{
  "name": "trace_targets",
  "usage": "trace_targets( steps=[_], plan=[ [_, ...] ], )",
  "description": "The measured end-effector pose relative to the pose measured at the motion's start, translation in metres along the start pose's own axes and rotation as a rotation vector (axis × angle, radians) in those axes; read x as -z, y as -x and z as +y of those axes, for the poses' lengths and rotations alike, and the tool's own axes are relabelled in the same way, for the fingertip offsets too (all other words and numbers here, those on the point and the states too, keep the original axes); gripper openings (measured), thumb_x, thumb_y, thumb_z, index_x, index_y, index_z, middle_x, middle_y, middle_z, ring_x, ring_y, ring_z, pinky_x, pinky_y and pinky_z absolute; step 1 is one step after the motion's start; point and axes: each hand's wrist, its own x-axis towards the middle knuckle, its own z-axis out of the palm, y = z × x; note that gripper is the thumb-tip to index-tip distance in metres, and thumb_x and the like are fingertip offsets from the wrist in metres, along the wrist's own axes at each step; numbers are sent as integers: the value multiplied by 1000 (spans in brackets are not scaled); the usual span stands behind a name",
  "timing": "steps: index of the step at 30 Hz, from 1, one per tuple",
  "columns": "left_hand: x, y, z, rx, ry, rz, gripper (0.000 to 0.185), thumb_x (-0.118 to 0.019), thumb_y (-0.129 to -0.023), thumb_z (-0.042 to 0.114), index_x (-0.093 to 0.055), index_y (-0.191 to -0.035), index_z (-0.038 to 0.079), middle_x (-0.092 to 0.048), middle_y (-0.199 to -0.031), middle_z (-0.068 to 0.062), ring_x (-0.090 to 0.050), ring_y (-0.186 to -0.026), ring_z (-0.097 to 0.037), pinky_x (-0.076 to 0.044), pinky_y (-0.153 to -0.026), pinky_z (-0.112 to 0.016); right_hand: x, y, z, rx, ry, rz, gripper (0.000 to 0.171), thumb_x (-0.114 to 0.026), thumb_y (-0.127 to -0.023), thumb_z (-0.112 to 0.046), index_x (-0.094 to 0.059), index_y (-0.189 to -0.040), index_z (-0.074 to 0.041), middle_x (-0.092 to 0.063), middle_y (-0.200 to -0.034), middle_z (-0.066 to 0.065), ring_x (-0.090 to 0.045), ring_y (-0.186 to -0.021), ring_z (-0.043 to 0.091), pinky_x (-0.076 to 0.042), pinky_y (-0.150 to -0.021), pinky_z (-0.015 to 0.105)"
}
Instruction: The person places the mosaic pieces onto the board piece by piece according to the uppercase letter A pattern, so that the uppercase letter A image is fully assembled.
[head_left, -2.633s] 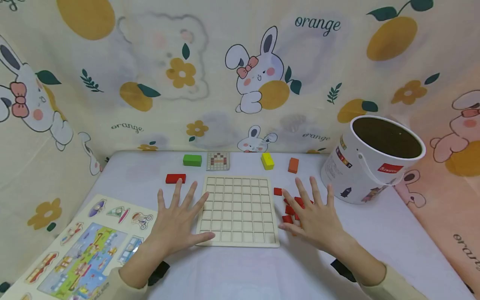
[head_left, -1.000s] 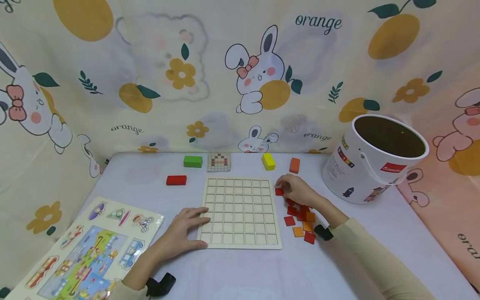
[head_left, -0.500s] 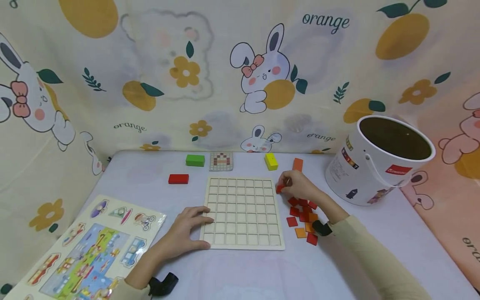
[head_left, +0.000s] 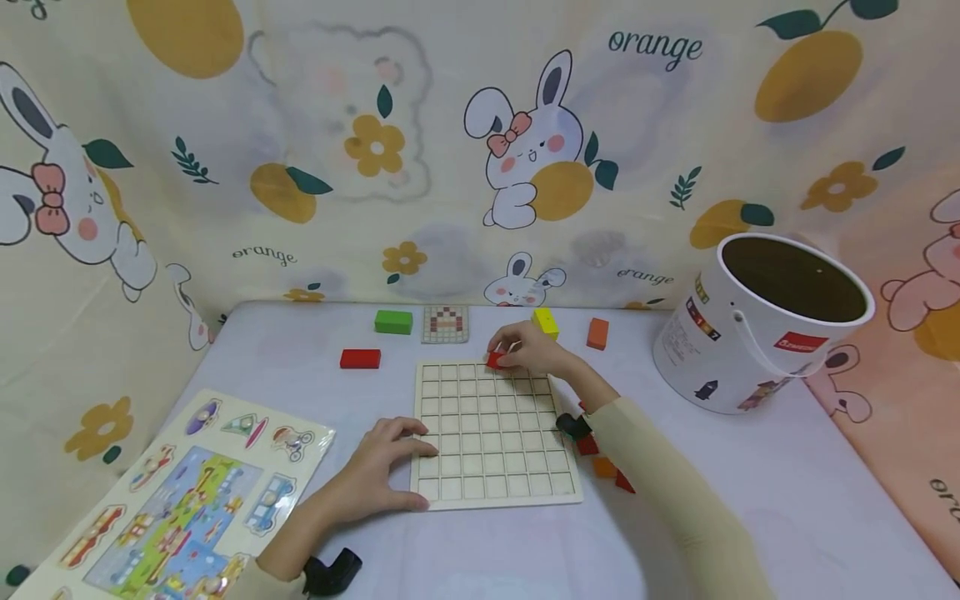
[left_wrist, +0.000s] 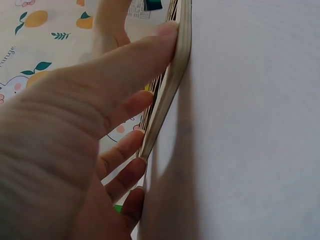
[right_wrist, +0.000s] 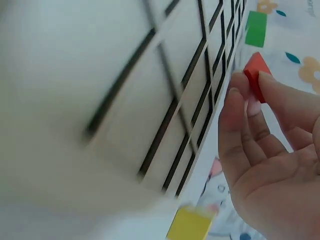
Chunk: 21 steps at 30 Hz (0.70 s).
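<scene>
A pale wooden grid board [head_left: 497,454] lies flat in the middle of the table. My right hand [head_left: 531,347] pinches a small red square tile [head_left: 495,359] over the board's far edge; the right wrist view shows the tile [right_wrist: 256,75] between thumb and fingertips. At the board's left side rests my left hand [head_left: 378,468], its fingertips on the rim and its thumb near the front corner. From the left wrist, the board's edge [left_wrist: 175,75] runs along the thumb and fingertips. Loose red tiles [head_left: 587,444] and an orange tile [head_left: 603,467] lie right of the board, partly covered by my right forearm.
Behind the board stand a green block [head_left: 393,322], a small patterned card [head_left: 446,324], a yellow block [head_left: 546,322] and an orange block [head_left: 597,333]. A red block [head_left: 360,359] lies left. A white bucket [head_left: 750,367] stands at right, a picture puzzle board [head_left: 247,492] at left.
Both hands were spread over the board and tiles. My left hand settled on the board's left edge; my right picked up a red tile and carried it left to the far edge.
</scene>
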Motion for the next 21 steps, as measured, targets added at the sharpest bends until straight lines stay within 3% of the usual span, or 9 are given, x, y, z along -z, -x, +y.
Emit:
trace_targets(
  steps=[7,21],
  plan=[
    [0,0,-2,2,16,-5,59,-87,-70,49,-70,-121,26,-50,-136,3,-37,-128,-23,-33,-105,-58,-14,-15,-6,22,19,-50,16,-68,-88,7,-71,-103,6,-67,-86,12,-58,-80,21,-50,-73,28],
    [0,0,-3,28,-39,40,64,-88,-68,48,-69,-123,22,-47,-148,-3,-33,-139,-29,-26,-108,-57,-14,-14,1,53,148,-43,19,-71,-85,4,-74,-104,2,-66,-84,9,-59,-76,19,-51,-72,29]
  ],
)
